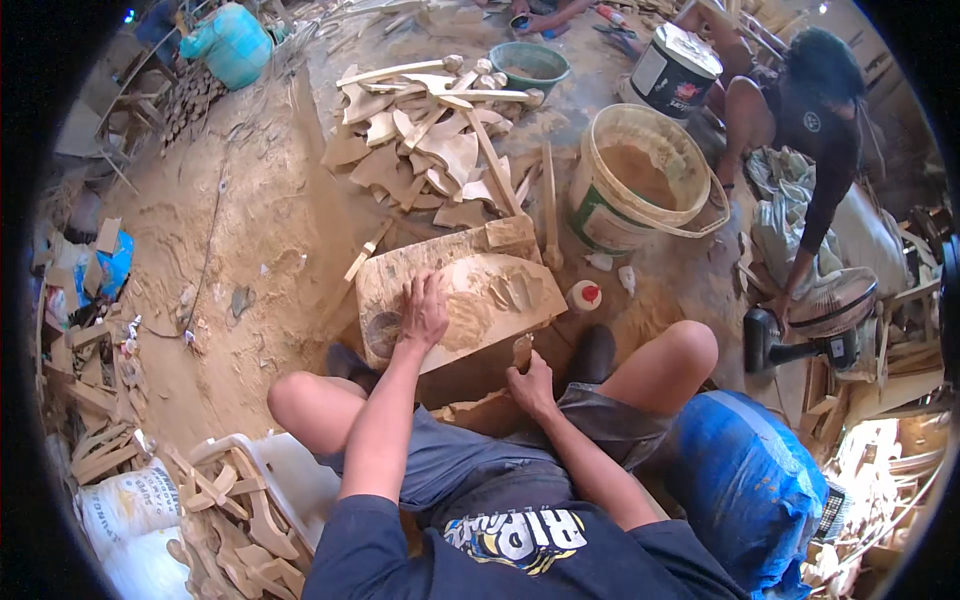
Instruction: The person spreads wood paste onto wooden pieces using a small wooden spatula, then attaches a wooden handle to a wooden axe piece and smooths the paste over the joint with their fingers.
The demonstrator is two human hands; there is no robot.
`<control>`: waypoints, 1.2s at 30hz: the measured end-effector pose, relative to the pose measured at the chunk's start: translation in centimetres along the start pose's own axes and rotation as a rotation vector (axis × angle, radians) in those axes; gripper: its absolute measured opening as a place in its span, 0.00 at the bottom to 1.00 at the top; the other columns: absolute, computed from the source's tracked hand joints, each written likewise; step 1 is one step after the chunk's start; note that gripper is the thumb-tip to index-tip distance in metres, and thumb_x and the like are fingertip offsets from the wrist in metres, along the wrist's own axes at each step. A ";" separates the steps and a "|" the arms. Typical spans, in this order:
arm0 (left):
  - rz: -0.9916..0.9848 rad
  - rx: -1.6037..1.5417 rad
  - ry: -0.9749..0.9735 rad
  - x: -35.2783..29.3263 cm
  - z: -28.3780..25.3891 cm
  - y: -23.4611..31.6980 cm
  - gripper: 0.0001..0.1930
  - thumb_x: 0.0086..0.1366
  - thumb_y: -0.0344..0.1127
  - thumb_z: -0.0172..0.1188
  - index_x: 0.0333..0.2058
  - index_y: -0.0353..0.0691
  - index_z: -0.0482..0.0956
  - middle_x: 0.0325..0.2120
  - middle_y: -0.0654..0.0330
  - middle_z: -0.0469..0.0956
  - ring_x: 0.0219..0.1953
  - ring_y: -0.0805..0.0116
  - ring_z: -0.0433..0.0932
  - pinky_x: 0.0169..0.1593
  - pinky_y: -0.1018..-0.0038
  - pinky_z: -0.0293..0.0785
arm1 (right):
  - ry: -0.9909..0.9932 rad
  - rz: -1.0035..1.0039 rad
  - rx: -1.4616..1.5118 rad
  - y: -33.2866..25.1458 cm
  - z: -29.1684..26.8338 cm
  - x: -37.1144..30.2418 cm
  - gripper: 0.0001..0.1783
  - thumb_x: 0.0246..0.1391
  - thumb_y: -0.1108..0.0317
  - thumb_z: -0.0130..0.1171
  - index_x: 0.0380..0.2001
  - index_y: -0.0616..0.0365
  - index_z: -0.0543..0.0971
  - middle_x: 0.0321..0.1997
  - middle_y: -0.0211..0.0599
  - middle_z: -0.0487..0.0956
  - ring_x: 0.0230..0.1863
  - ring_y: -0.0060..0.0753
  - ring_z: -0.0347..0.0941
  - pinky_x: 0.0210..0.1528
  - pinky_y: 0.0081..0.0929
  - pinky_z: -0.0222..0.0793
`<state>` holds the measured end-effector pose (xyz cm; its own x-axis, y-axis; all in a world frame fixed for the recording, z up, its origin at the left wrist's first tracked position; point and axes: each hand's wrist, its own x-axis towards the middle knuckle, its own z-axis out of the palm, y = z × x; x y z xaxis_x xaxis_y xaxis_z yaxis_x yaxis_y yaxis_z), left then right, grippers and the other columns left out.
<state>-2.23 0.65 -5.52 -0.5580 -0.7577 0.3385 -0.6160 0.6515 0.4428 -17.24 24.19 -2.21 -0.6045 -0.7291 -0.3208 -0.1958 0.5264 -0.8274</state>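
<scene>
In front of me a thick wooden board (385, 270) carries a paler flat panel (540, 285) with patches of brown paste or sawdust on it. My left hand (426, 312) rests on it, fingers stretched out over the surface, with nothing visible in them. Between my knees, just off the board's near edge, my right hand (532, 384) is closed around a short tan piece (523, 349), its top end poking up; I cannot make out its kind. A small white bottle with a red cap (584, 296) stands at the board's right corner. A flat brush-like tool (368, 250) touches the left edge.
Beyond the board lies a heap of cut wooden pieces (385, 170). A dusty bucket (605, 190) and a green basin (530, 66) stand behind. On the right, another person (830, 120) reaches down to a fan (830, 302). A blue sack (740, 480) lies by my right leg.
</scene>
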 end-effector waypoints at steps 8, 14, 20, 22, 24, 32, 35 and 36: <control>0.041 -0.055 0.044 0.1 -1.1 0.9 0.21 0.71 0.35 0.56 0.60 0.37 0.73 0.57 0.46 0.75 0.58 0.41 0.72 0.65 0.52 0.66 | 0.053 -0.052 -0.060 2.6 3.0 2.2 0.14 0.56 0.68 0.63 0.41 0.69 0.82 0.37 0.63 0.85 0.46 0.64 0.85 0.46 0.49 0.79; 0.074 -0.092 0.046 0.7 -0.8 1.2 0.21 0.68 0.32 0.58 0.59 0.36 0.72 0.57 0.45 0.75 0.58 0.42 0.72 0.65 0.52 0.66 | 0.032 -0.043 -0.207 4.7 3.8 3.8 0.15 0.58 0.69 0.63 0.40 0.73 0.79 0.38 0.72 0.83 0.48 0.72 0.82 0.47 0.56 0.78; 0.056 -0.090 0.034 0.6 -1.0 1.0 0.21 0.68 0.31 0.58 0.59 0.36 0.72 0.58 0.46 0.74 0.58 0.43 0.71 0.64 0.53 0.66 | -0.078 -0.034 -0.235 5.2 3.3 3.8 0.20 0.58 0.68 0.63 0.48 0.72 0.75 0.43 0.75 0.82 0.51 0.76 0.79 0.50 0.60 0.77; 0.054 -0.088 0.034 0.7 -0.9 1.2 0.22 0.68 0.32 0.59 0.59 0.36 0.72 0.58 0.46 0.74 0.58 0.43 0.71 0.64 0.53 0.67 | -0.073 -0.034 -0.259 5.9 3.0 4.0 0.20 0.58 0.67 0.64 0.48 0.73 0.75 0.44 0.76 0.82 0.52 0.77 0.79 0.51 0.60 0.76; 0.038 -0.072 0.007 0.9 -0.8 1.4 0.22 0.68 0.32 0.60 0.59 0.36 0.72 0.58 0.46 0.74 0.58 0.43 0.71 0.64 0.53 0.66 | -0.066 -0.037 -0.283 6.5 2.5 4.1 0.21 0.58 0.66 0.65 0.47 0.73 0.76 0.45 0.76 0.81 0.53 0.77 0.78 0.52 0.61 0.76; 0.042 -0.081 0.014 0.5 -0.9 1.1 0.21 0.67 0.32 0.60 0.58 0.37 0.72 0.58 0.47 0.74 0.58 0.43 0.71 0.64 0.53 0.67 | -0.100 0.121 -0.395 5.9 0.6 3.7 0.23 0.52 0.66 0.68 0.47 0.73 0.79 0.49 0.72 0.83 0.55 0.73 0.80 0.56 0.55 0.76; 0.047 -0.069 0.016 0.5 -0.6 0.9 0.21 0.67 0.32 0.59 0.58 0.37 0.72 0.58 0.47 0.74 0.58 0.43 0.71 0.64 0.53 0.67 | 0.109 0.227 -0.370 5.7 0.7 3.2 0.20 0.48 0.75 0.64 0.47 0.71 0.80 0.47 0.68 0.84 0.55 0.71 0.80 0.54 0.56 0.77; 0.053 -0.074 0.019 0.5 -0.5 0.7 0.21 0.67 0.32 0.59 0.58 0.37 0.72 0.59 0.47 0.73 0.58 0.43 0.71 0.65 0.52 0.67 | 0.112 0.223 -0.369 5.6 0.5 3.0 0.20 0.48 0.75 0.64 0.47 0.71 0.80 0.47 0.68 0.84 0.55 0.71 0.80 0.54 0.56 0.77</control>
<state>-2.70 0.71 -4.64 -0.5776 -0.7235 0.3782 -0.5432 0.6864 0.4835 -19.76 24.73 -8.03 -0.7388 -0.5393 -0.4042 -0.3017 0.8009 -0.5172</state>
